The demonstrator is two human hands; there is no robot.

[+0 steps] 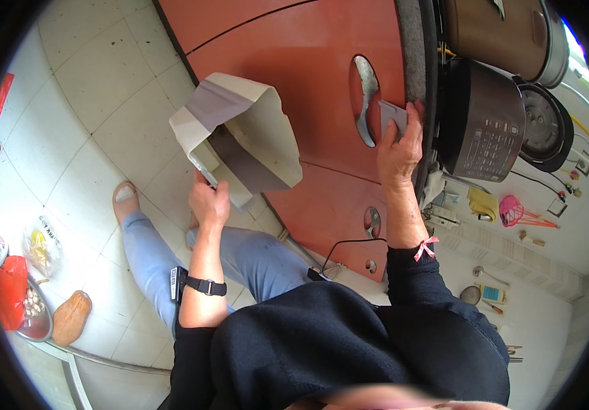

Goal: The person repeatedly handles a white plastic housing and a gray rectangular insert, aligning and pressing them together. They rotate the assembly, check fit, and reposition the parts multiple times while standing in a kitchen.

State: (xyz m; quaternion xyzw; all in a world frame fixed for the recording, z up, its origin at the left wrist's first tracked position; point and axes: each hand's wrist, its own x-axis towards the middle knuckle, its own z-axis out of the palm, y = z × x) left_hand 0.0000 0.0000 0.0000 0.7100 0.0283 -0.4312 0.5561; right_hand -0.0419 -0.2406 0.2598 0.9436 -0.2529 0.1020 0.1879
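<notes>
My left hand (209, 203) grips the rim of an angular, open-mouthed plastic bin (250, 137), cream with grey-purple bands. The bin is held tilted in the air, in front of the red cabinet doors (287, 75), and its mouth faces right. Up at the counter edge, my right hand (402, 152) holds a small flat grey plastic piece (391, 117) between thumb and fingers. That piece lies against the top of the cabinet door, beside a curved silver handle (365, 101). Whether it is fixed to the door cannot be told.
On the counter stand a dark rice cooker (482, 119) with its lid up and a brown container (496, 34). A black cable (339, 246) hangs by the lower cabinets. Along the tiled floor at left lie a squash (72, 318), a metal bowl (40, 321) and plastic bags (41, 246).
</notes>
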